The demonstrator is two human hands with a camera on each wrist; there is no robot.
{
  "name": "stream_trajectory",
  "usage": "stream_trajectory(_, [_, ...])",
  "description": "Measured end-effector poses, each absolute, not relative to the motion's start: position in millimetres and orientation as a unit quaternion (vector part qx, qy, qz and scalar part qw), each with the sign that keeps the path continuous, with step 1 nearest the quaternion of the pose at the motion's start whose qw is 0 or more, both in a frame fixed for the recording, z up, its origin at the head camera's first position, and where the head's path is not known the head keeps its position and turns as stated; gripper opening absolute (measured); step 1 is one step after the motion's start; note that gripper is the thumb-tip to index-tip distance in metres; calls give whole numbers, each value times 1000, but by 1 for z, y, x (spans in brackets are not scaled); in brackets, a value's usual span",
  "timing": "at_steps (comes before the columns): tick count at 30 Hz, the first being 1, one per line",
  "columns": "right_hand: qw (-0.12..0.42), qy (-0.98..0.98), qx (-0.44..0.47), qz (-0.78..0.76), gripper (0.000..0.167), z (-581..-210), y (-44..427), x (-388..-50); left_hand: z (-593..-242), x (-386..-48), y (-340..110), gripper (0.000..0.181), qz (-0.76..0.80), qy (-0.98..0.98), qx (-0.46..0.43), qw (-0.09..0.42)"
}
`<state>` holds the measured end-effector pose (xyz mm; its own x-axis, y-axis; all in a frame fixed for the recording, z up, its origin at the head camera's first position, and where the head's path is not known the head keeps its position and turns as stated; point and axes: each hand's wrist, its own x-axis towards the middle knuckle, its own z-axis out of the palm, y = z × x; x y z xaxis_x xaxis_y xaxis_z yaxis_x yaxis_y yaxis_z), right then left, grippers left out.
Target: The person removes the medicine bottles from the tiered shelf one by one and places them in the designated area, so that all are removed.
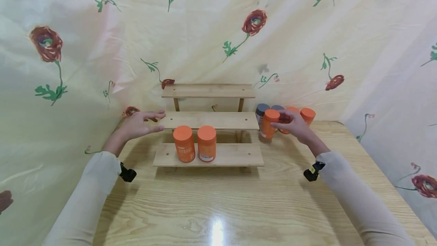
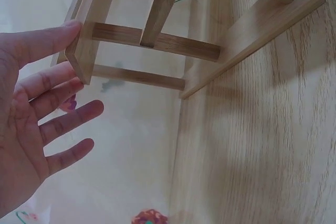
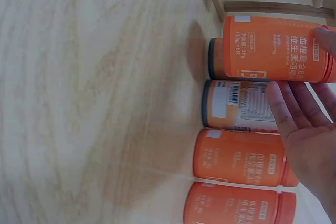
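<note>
A three-tier wooden rack (image 1: 211, 120) stands against the fabric at the back. My left hand (image 1: 138, 124) holds the left end of its middle board, thumb at the front edge and fingers behind; the ring and little fingers are off the wood in the left wrist view. Beside the rack's right end, my right hand (image 1: 295, 124) grips an orange jar (image 3: 275, 48) near its lid. This jar overlaps a dark-lidded jar (image 1: 262, 109) in the row behind. Two orange jars (image 1: 184, 145) (image 1: 206, 144) stand upright on the bottom board.
Right of the rack is a row of jars: another dark-lidded jar (image 3: 236, 106) and two orange ones (image 3: 239, 156) (image 3: 233, 205). Flowered fabric (image 1: 205, 41) hangs behind and at both sides. The wooden table (image 1: 191, 208) extends in front.
</note>
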<state>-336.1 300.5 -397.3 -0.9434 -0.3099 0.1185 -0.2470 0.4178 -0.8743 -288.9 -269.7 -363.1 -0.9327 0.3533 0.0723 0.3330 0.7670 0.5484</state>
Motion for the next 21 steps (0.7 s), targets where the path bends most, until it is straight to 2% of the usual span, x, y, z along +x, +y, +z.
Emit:
stream_trajectory(13, [13, 840, -138, -524, 53, -419, 297, -342, -365, -291, -269, 61, 284, 938, 195, 16])
stream_trajectory(21, [5, 837, -131, -532, 56, -421, 291, -339, -365, -290, -269, 67, 279, 942, 183, 20])
